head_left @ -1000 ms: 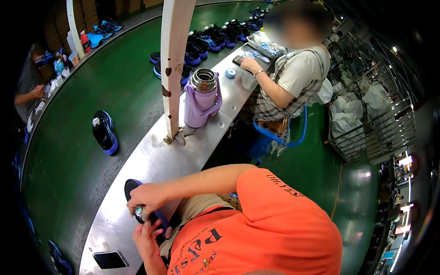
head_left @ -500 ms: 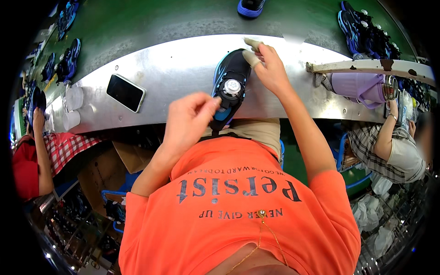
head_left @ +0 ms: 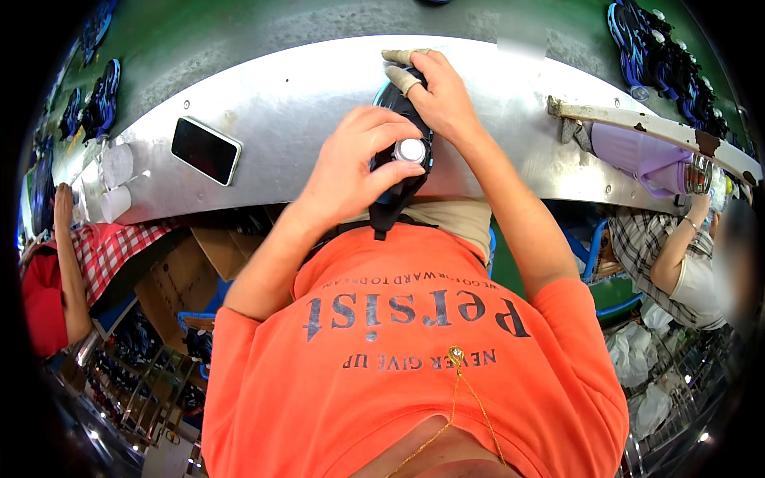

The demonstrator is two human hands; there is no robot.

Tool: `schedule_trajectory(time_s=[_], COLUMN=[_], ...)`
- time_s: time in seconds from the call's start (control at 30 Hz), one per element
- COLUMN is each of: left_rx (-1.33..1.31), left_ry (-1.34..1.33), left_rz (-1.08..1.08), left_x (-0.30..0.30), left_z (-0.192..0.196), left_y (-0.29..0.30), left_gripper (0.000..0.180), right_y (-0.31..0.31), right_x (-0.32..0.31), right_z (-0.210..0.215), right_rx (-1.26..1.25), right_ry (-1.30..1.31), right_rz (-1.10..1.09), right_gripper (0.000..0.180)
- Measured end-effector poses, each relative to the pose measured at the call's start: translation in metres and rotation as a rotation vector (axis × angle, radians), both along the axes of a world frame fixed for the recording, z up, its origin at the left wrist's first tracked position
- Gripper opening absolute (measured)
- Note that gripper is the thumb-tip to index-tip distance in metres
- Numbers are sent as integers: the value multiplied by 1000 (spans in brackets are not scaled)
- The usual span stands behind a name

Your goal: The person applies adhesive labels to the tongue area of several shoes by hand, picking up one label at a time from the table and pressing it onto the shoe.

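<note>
1. Fingers [head_left: 374, 131] of the left hand [head_left: 351, 163] curl around the round silver dial [head_left: 411, 150] on a dark shoe [head_left: 396, 187], pinching it.
2. The right hand [head_left: 442, 99] grips the shoe's far end; two of its fingertips wear pale tape.
3. The shoe lies at the near edge of the curved metal surface [head_left: 311, 88], tilted toward the person's orange shirt [head_left: 406, 374].
4. A black phone [head_left: 205, 150] lies flat on the surface, well apart to the left.
5. White cups [head_left: 111, 183] lie at the far left end.
6. A lilac bottle [head_left: 645, 159] lies at the right, under a rusty white bar [head_left: 645, 127].
7. More shoes [head_left: 653, 56] sit on the green belt beyond.
8. Co-workers sit at both sides.
</note>
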State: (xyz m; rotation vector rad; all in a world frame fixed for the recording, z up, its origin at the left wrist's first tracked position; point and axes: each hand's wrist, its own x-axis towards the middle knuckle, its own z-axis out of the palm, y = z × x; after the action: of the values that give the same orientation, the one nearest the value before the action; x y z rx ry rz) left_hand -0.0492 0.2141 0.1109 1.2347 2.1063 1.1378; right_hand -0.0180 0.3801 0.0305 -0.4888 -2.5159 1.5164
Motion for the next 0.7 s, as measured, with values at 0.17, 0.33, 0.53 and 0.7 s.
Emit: schedule_trajectory(time_s=[0.17,0.33,0.53,0.7], left_rx=[18,17,5,-72], left_ry=[-102,9,87,339], left_rz=[-27,-1,-28,152], left_x=[-12,33,34,-58], left_z=[4,16,-13,3], left_y=[-1,-51,-32,18], left_gripper=[33,34,25,21], right_y=[0,12,28,51], right_x=[-4,3,6,42], right_z=[-6,-11,-22,-25], right_rx=[2,-143,-93,-241], right_ry=[43,53,145,32], right_rz=[-4,-149,-137,-240], right_gripper=[28,26,27,26])
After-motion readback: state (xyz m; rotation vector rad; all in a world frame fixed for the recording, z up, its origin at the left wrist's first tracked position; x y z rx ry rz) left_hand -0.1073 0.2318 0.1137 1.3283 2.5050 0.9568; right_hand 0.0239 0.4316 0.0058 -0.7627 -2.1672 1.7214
